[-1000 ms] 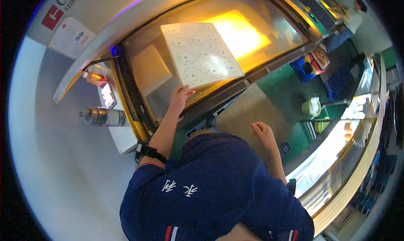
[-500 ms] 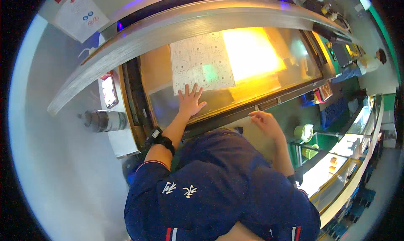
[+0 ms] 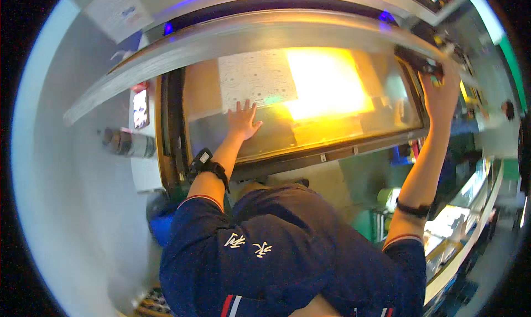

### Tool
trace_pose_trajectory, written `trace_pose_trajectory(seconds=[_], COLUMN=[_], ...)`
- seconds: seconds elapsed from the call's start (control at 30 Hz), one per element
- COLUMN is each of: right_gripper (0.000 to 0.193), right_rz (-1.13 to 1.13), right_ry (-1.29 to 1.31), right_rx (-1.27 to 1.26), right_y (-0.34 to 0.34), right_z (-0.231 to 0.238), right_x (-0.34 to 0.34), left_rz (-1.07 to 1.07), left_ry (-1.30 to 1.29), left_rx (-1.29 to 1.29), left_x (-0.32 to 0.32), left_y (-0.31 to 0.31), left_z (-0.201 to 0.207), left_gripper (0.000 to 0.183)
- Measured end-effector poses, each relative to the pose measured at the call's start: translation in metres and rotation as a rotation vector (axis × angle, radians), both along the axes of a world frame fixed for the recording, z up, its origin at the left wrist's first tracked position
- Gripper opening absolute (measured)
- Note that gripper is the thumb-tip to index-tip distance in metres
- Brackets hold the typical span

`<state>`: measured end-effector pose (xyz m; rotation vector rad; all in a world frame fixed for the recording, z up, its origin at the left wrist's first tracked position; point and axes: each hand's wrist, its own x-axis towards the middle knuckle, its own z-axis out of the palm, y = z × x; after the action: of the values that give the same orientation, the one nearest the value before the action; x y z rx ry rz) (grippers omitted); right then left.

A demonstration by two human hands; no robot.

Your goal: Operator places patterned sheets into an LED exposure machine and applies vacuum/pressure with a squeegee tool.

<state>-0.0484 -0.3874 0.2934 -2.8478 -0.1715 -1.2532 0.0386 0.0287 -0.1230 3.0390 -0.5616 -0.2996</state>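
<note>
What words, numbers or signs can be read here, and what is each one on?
Navy shirt: white characters, which I won't copy out.
White wall notice: print and blue marks, too blurred to read.
Patterned white sheet at the left hand: fine marks, too small and blurred.
Phone: bright screen, illegible.

A navy short-sleeved shirt [image 3: 276, 281] with white characters [image 3: 248, 245] printed across it — sleeve cuffs [image 3: 201, 201] trimmed in red and white. Red and white stripes [image 3: 232, 305] mark its near edge. Black bands circle both forearms — the left band [image 3: 219, 174] carries a small, white-labelled black box [image 3: 201, 159].
</note>
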Motion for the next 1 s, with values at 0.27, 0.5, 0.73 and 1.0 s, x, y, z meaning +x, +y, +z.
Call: trace_pose_trajectory(seconds=[0.27,0.5,0.73,1.0], right_gripper=[0.027,0.053,0.068,0.074], right_rz=[0.018,-0.097,-0.024,0.015], right_ry=[0.468,1.549,1.739,1.777], right_rx=[-0.001,-0.202,-0.222,-0.117], right_y=[-0.002,-0.028,-0.031,-0.034], right_z=[-0.091,-0.343,-0.407,-0.438], right_x=[-0.096,-0.121,-0.125,-0.103], left_rz=[-0.113,-0.113,-0.371,-0.945], left_ry=[0.508,0.981,0.242,-0.329], left_rx=[-0.664,-0.879,-1.257,-1.8], left_x=[-0.153,-0.206,-0.129,-0.165], left_y=[-0.006,-0.011,-0.01,0.053], left_z=[0.029,0.112,0.218,0.361], left_gripper=[0.077,0.069,0.033,0.036])
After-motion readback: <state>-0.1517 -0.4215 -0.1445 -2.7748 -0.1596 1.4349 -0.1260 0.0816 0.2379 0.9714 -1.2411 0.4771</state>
